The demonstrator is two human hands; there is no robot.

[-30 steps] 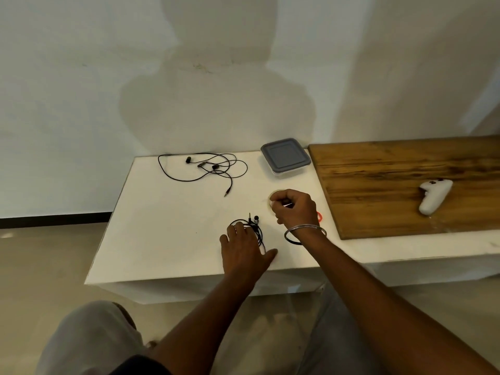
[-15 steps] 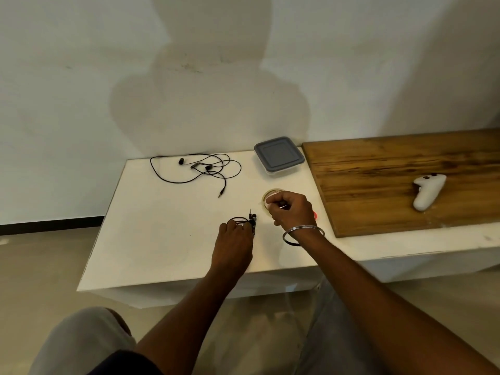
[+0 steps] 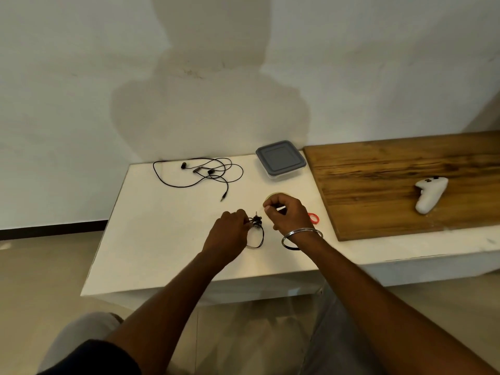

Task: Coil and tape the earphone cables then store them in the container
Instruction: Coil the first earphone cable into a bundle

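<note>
Left hand [image 3: 230, 231], flat over the coil a second ago, now curls and pinches the coil [image 3: 256, 223] at its top; whether the loop rests on the bench [image 3: 162, 239] I cannot tell. Right hand [image 3: 286, 215] stays curled over the tape [image 3: 271, 196], fingers pinching it. Loose earphones [image 3: 200, 171] lie at the far edge, well apart from the coil. Right of them stands the lidded box [image 3: 280, 159], just beside a board [image 3: 392, 185] bearing a controller [image 3: 430, 196].

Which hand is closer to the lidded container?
Right. The right hand, at the tape roll, is directly in front of the container; the left hand is further forward-left, gripping the coiled earphones.
</note>
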